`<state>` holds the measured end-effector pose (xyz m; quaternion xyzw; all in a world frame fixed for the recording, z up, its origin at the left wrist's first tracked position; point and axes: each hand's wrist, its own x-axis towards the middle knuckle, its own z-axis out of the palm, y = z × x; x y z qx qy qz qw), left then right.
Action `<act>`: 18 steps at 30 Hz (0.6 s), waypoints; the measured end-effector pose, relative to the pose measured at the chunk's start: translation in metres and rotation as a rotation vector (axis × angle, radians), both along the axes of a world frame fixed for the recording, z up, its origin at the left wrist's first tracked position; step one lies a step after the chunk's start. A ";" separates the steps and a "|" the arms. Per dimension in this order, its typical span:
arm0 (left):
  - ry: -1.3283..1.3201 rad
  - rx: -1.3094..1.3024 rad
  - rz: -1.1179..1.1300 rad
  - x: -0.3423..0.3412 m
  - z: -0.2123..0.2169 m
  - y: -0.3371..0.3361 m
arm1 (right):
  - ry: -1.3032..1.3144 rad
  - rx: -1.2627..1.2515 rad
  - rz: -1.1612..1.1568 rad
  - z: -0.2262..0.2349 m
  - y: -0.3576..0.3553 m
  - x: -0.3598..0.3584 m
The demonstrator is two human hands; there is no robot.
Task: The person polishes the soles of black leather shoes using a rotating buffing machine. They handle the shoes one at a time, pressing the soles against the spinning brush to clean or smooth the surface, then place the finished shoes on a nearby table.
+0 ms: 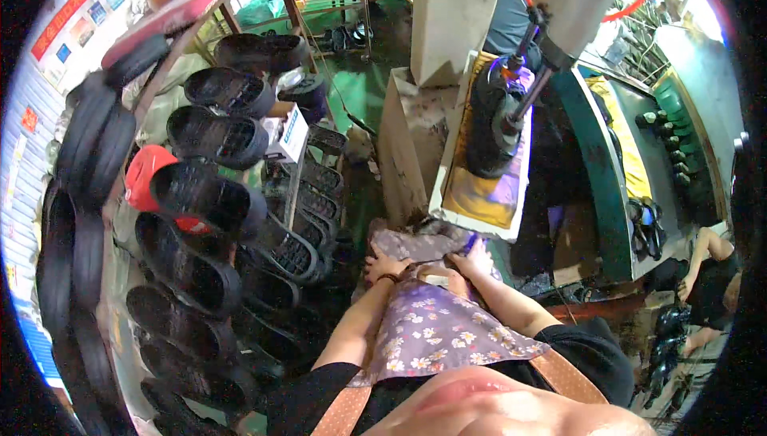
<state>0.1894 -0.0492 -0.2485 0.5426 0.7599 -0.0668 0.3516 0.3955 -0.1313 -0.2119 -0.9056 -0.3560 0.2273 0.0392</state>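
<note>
My left hand (386, 266) rests on the left side of the floral apron (423, 332) at my lap, fingers spread and holding nothing. On the apron's right side lies my right hand (477, 260), its fingers stretched out, with nothing seen in them. Just beyond it is a machine's white-edged platform (478, 230) with a worn yellow and purple surface. A black shoe-shaped piece (489, 128) stands on that platform, under the metal rods of a press head (534, 89). Neither hand touches the piece.
To my left, a rack holds several black shoe soles (208, 196), with a red object (149, 174) and a small white box (288, 136) among them. A green machine bench (611, 188) stands at right. Another person's arm (703, 256) shows at the far right.
</note>
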 end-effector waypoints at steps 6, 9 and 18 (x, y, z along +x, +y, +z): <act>0.124 0.249 0.062 0.002 -0.021 -0.034 | -0.126 0.126 0.118 -0.056 -0.013 0.007; 0.137 0.239 0.000 -0.011 -0.023 -0.035 | -0.069 0.187 0.166 -0.043 -0.032 0.011; 0.136 0.283 0.211 -0.021 -0.016 -0.120 | 0.068 0.055 0.345 0.015 -0.144 0.042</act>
